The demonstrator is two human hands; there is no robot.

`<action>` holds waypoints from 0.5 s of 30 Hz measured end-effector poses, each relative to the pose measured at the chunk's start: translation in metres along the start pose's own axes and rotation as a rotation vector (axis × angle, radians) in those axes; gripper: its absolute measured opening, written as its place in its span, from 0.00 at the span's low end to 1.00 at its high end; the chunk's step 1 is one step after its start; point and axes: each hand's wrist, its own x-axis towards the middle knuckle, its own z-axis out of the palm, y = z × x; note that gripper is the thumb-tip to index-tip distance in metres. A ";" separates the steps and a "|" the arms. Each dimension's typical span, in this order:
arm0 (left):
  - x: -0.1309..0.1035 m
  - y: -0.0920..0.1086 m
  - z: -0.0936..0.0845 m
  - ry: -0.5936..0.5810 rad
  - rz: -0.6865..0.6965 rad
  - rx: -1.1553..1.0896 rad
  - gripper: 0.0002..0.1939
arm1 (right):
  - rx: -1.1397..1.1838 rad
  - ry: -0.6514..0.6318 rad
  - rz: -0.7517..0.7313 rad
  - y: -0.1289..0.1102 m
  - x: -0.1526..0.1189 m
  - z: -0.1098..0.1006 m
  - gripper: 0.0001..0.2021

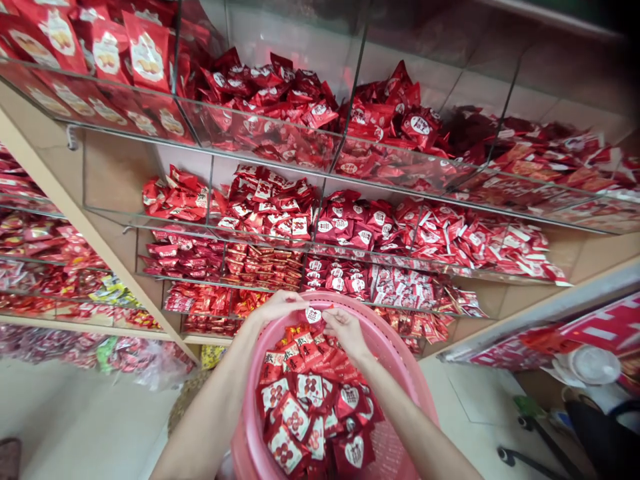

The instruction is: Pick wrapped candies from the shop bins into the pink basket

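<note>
Because glass-fronted shelves (pixel 113 167) of red packets (pixel 273 207) crowd close beyond the far rim of the pink basket (pixel 407 360), I see the way forward blocked, with a heap of packets (pixel 295 419) filling much of the inside. Bare floor (pixel 75 407) lies open to the left, some more to the right short of a wheeled base (pixel 545 443). At the far rim, a white-labelled packet (pixel 313 315) sits between the hands: the right hand (pixel 345 330) has thumb and finger closed on its edge, while I cannot tell whether the left hand (pixel 280 308), fingertips beside it, grips.
</note>
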 end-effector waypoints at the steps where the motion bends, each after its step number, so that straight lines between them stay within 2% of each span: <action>1: -0.001 0.002 0.001 0.012 -0.024 -0.015 0.21 | -0.010 0.000 -0.010 -0.005 0.000 -0.003 0.15; 5: -0.002 0.006 0.003 0.035 -0.103 -0.045 0.22 | -0.131 -0.079 -0.021 -0.031 -0.005 -0.027 0.14; 10: 0.000 0.008 0.002 0.049 -0.074 0.034 0.21 | -0.419 -0.387 0.057 -0.065 -0.031 -0.071 0.13; 13: 0.001 0.008 0.003 0.063 -0.084 0.052 0.22 | -0.508 -0.535 0.154 -0.072 -0.052 -0.094 0.11; 15: 0.001 0.007 0.003 0.080 -0.079 0.075 0.22 | -0.539 -0.604 0.232 -0.068 -0.064 -0.104 0.10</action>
